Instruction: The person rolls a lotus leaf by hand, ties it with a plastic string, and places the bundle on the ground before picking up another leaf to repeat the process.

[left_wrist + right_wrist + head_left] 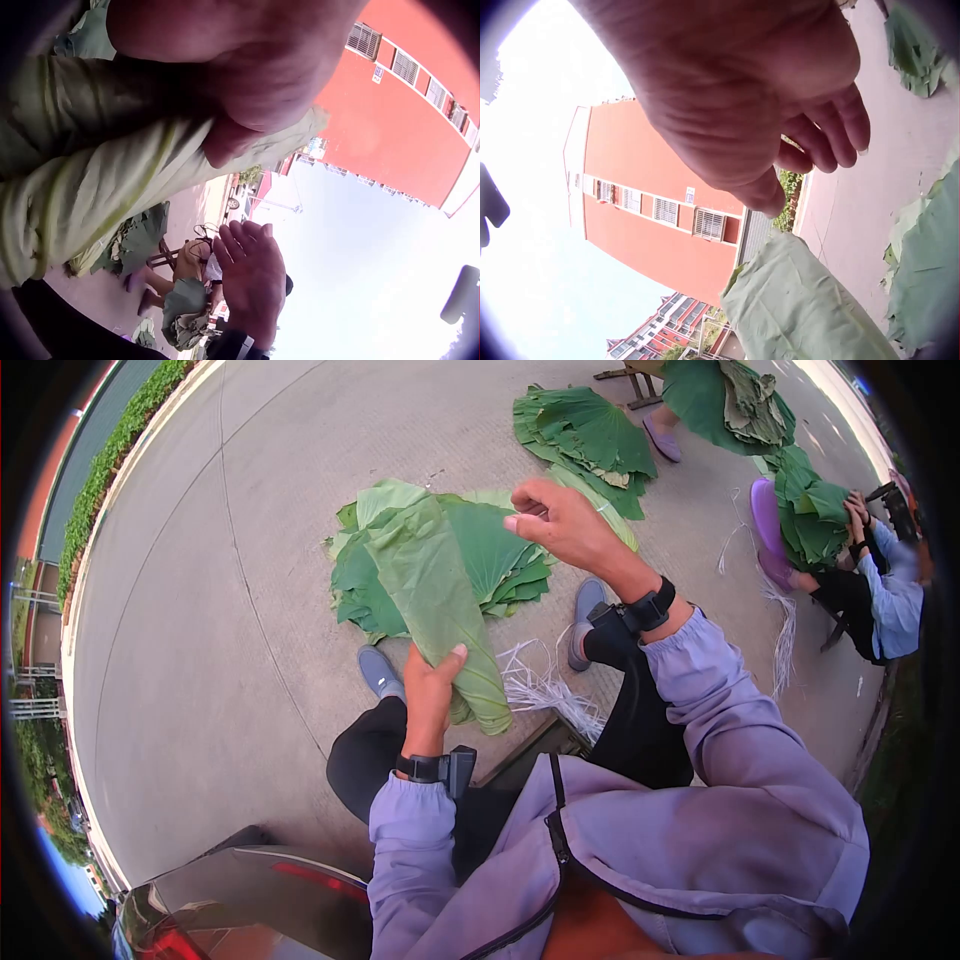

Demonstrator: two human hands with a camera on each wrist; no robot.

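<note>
A rolled bundle of pale green leaves (pixel 430 580) slants over the lap in the head view. My left hand (pixel 430 695) grips its lower part, thumb on top; the left wrist view has this hand (pixel 247 60) close over the bundle (pixel 90 187). My right hand (pixel 570 525) is raised right of the bundle, holding nothing, fingers loosely bent. In the right wrist view the right hand (pixel 742 97) is apart from the bundle's end (pixel 795 300). Beneath the bundle, a pile of large green leaves (pixel 485 550) lies on the ground.
White strips (pixel 550 690) lie between my feet, beside a low stool (pixel 535 750). Another leaf pile (pixel 585 435) is farther off. At the right a seated person (pixel 890 595) handles leaves (pixel 805 510). A shiny vehicle (pixel 240 900) stands at lower left.
</note>
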